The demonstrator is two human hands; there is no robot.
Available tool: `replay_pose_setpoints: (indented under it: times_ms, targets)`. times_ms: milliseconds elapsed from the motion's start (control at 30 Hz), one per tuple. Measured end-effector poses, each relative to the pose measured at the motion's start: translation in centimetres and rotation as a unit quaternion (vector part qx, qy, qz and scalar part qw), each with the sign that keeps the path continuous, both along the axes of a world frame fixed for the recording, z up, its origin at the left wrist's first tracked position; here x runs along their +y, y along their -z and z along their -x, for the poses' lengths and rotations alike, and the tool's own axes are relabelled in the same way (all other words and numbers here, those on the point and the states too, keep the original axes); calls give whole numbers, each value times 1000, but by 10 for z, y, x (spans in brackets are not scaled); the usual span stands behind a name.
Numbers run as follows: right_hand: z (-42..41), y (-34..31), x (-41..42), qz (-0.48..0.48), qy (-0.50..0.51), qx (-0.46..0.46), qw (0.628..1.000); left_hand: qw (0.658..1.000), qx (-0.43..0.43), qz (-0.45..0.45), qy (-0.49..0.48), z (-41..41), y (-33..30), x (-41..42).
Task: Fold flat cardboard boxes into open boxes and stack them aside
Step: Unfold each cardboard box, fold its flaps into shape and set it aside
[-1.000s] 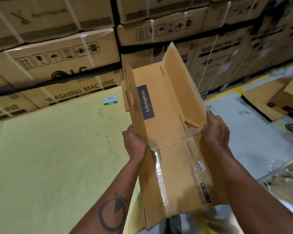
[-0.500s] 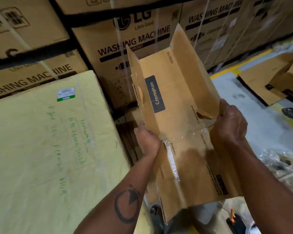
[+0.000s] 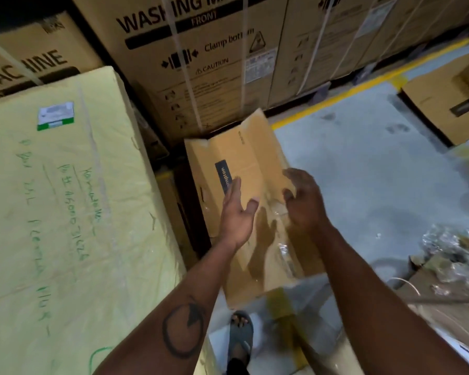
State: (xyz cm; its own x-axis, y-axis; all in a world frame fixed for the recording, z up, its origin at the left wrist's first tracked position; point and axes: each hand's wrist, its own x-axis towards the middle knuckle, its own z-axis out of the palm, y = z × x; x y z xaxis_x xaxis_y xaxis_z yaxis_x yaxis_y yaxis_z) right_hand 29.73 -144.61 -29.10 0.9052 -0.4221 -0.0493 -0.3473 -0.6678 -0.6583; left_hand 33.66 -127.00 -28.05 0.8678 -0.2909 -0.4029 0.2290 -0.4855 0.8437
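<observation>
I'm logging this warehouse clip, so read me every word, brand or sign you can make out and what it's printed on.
"WASHING MA..." (cut off), "FRONT", "Clamp bottom", "CAUTION": large carton behind.
"MACHINE": carton at far left.
"...mpton", partly hidden by the left hand: blue label on the cardboard box.
Green handwriting on the yellow-wrapped package: not legible.
White sticker on that package: too blurred.
Fine print on the carton stickers: too small.

Stacked washing machine cartons fill the top of the frame. A yellow-wrapped package with green handwriting occupies the left. A yellow floor line crosses the upper right.
</observation>
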Motion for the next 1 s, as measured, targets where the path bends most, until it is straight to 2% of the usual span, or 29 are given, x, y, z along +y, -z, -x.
replay_pose_setpoints:
  times_ms: [167, 333, 433, 667, 1000]
  targets:
    - [2, -54, 55, -162, 21, 25, 986, 993, 37, 102, -52, 1, -53, 6]
    - [22, -121, 103, -298, 87, -11, 951, 986, 29, 144, -75, 23, -126, 44]
    - [25, -160, 141, -319, 84, -35, 943, 985, 2, 144, -93, 37, -168, 82]
    - [30, -245, 248, -363, 10, -72, 929, 968, -28, 165, -189, 73, -248, 191]
    - [78, -318, 447, -417, -100, -91, 899, 929, -85, 181, -312, 142, -326, 389]
